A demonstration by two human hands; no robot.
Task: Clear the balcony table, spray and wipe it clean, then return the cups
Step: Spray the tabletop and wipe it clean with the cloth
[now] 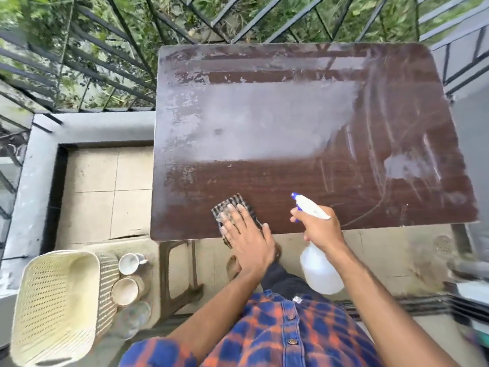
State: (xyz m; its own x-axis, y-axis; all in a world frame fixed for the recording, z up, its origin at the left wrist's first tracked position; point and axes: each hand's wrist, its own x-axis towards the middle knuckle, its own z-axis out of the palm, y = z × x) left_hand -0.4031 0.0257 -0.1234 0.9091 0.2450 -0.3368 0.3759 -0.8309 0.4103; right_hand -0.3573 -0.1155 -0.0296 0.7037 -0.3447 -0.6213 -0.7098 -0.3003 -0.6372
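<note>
A dark brown table (291, 181) fills the middle, its top bare and wet in pale smears across the centre and back. My left hand (248, 234) presses flat, fingers straight, on a checked cloth (232, 205) at the table's near edge. My right hand (320, 226) grips the neck of a white spray bottle (321, 271) with a blue-tipped nozzle pointing left over the near edge. On the floor at lower left stand a white mug (131, 263), a beige cup (125, 291) and a clear glass (135, 319).
A cream plastic basket (55, 305) stands on the floor beside the cups. A black metal railing (105, 64) with greenery behind it runs along the far and left sides. Tiled floor (105, 192) lies left of the table. My bare foot (234, 267) is under the near edge.
</note>
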